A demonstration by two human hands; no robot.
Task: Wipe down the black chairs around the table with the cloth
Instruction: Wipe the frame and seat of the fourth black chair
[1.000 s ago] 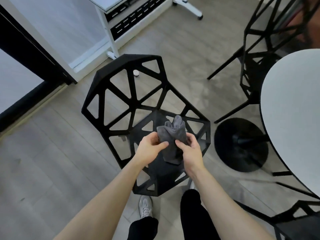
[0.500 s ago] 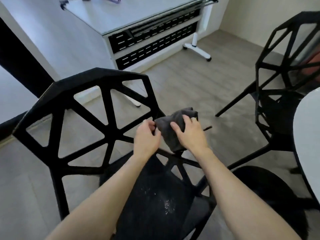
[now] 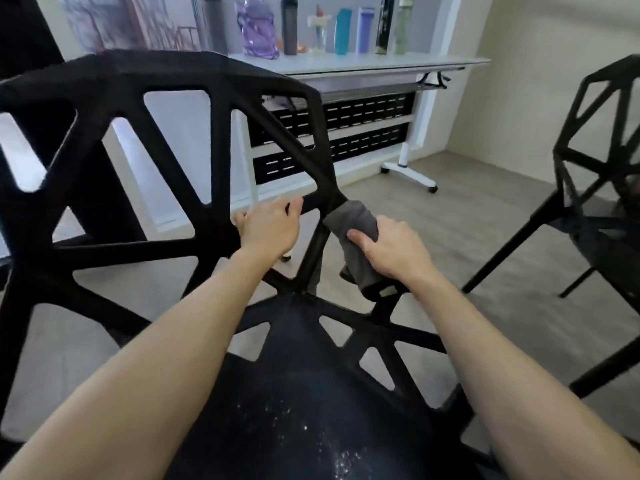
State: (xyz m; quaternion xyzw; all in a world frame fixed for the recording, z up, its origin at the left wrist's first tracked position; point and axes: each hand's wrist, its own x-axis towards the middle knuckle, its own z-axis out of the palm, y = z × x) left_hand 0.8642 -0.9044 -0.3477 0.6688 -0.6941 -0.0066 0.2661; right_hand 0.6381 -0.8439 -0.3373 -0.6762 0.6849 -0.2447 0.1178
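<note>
A black lattice chair (image 3: 114, 81) fills the near view, its backrest rising on the left and its seat below me speckled with pale dust. My right hand (image 3: 391, 251) grips a grey cloth (image 3: 353, 223) and presses it onto the chair's frame where the backrest edge meets the seat. My left hand (image 3: 268, 228) grips a horizontal bar of the backrest just left of the cloth. A second black lattice chair (image 3: 602, 161) stands at the right.
A white rolling desk (image 3: 367, 64) stands behind the chair with several bottles (image 3: 287, 26) along its top. Its wheeled foot (image 3: 410, 173) juts onto the grey wood floor between the two chairs. A pale wall closes the back right.
The view has dropped and closed in on the chair. My left hand left the cloth and took hold of a backrest bar. My right hand carried the cloth onto the frame.
</note>
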